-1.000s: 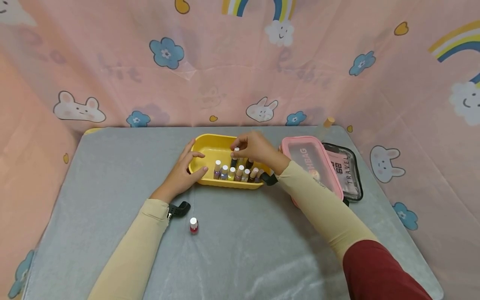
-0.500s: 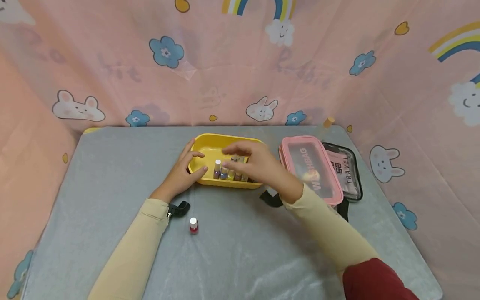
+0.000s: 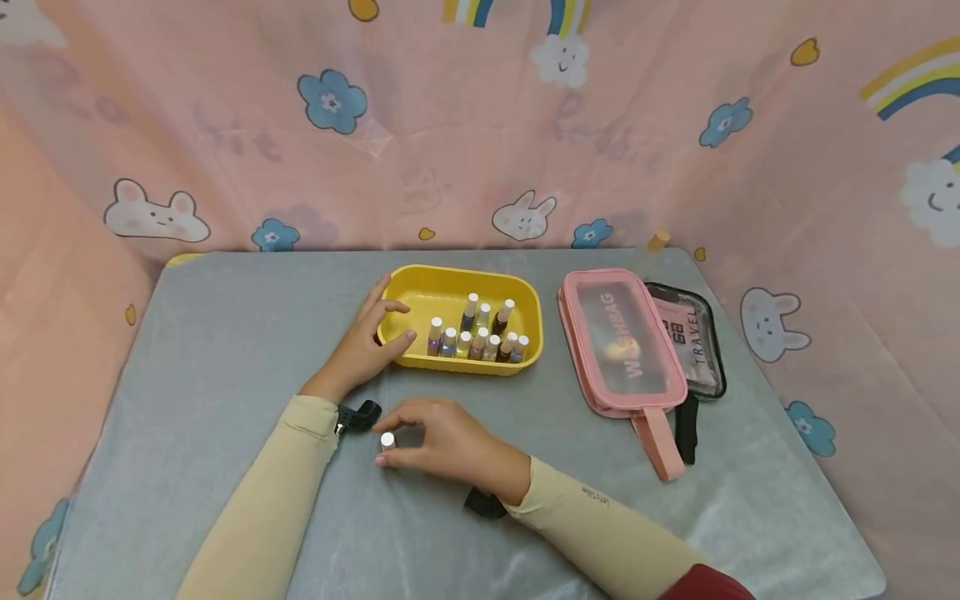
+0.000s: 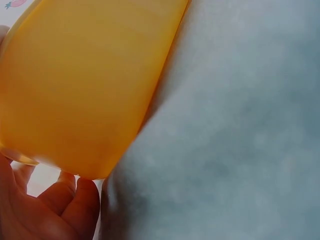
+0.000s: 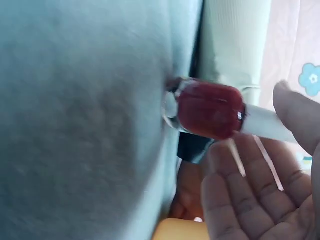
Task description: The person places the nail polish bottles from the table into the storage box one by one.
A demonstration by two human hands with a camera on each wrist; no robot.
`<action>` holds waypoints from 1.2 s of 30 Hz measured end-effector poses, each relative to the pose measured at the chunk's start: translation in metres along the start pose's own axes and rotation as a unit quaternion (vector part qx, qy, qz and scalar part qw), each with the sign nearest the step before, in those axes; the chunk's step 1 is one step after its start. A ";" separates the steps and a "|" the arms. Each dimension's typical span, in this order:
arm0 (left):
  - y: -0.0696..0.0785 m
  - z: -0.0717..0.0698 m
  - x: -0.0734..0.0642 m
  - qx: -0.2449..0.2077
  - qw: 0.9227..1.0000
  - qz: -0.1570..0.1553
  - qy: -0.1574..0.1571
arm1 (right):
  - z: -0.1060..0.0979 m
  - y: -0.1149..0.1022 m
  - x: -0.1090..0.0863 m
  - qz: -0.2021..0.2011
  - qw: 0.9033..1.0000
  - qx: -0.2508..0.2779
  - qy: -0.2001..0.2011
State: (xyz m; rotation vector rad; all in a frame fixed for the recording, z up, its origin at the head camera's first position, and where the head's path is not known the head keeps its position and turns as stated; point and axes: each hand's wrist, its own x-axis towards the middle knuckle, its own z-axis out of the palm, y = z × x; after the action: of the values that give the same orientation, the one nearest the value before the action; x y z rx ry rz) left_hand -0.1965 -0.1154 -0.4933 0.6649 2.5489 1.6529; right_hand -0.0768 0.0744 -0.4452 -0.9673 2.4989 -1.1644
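At the left end of a yellow tray [image 3: 465,365], my left hand [image 3: 351,354] grips the rim, thumb and index finger reaching over it. In the left wrist view, curled fingers [image 4: 82,202] lie against the tray's outer wall. Small nail polish bottles [image 3: 477,343] with white or pale caps stand inside, mostly along the near side. Nearer to me, a red nail polish bottle [image 5: 210,109] with a white cap [image 3: 387,440] stands on the table. My right hand [image 3: 450,442] is around this bottle, thumb and index finger spread on either side of the cap; its red body is hidden in the head view.
A pink-edged clear wash bag [image 3: 622,342] lies right of the tray, its strap pointing toward me. It overlaps a black-edged clear travel bag [image 3: 701,350]. Behind them stands a clear bottle with an orange cap [image 3: 657,242]. Patterned cloth [image 3: 450,167] hangs behind the table.
My right hand has let go of a dark bottle in the tray and moved toward me and left, to the red nail polish bottle. The left hand stays on the tray.
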 end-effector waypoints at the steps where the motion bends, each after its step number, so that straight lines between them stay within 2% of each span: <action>1: 0.000 0.000 0.000 -0.002 1.000 0.000 0.000 | 0.002 0.001 0.000 0.003 1.000 0.008 0.004; 5: 0.001 0.000 0.000 -0.004 1.000 0.001 0.000 | 0.001 0.002 0.001 0.019 0.999 0.041 0.009; 9: 0.001 -0.001 0.001 -0.002 1.000 -0.001 0.001 | -0.019 -0.001 0.007 0.004 0.997 0.073 0.024; 13: 0.000 -0.002 0.002 0.002 1.000 -0.008 -0.001 | -0.062 -0.010 0.020 -0.014 0.994 0.080 0.067; 16: 0.000 -0.002 0.003 0.002 1.000 -0.011 -0.004 | -0.103 -0.016 0.034 0.007 0.993 0.062 0.096; 18: 0.000 -0.002 0.002 0.001 1.000 -0.013 -0.006 | -0.128 -0.016 0.045 0.029 0.993 0.057 0.101; 22: 0.001 -0.001 0.001 -0.001 1.000 -0.023 -0.008 | -0.163 0.002 0.070 0.070 0.992 0.063 0.080; 25: 0.000 -0.001 0.001 -0.002 1.000 -0.027 -0.009 | -0.175 0.024 0.085 0.101 0.993 0.040 0.044; 30: 0.000 0.000 0.001 -0.005 1.000 -0.023 -0.008 | -0.179 0.058 0.099 0.129 0.991 -0.014 -0.029; 36: 0.001 -0.002 0.001 -0.009 1.000 -0.025 -0.007 | -0.174 0.071 0.104 0.140 0.985 -0.064 -0.074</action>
State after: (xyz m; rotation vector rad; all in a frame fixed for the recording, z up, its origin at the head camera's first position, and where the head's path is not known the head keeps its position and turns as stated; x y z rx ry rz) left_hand -0.1976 -0.1164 -0.4915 0.6048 2.5175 1.6474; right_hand -0.2669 0.1445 -0.3751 -0.6730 2.5112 -0.8258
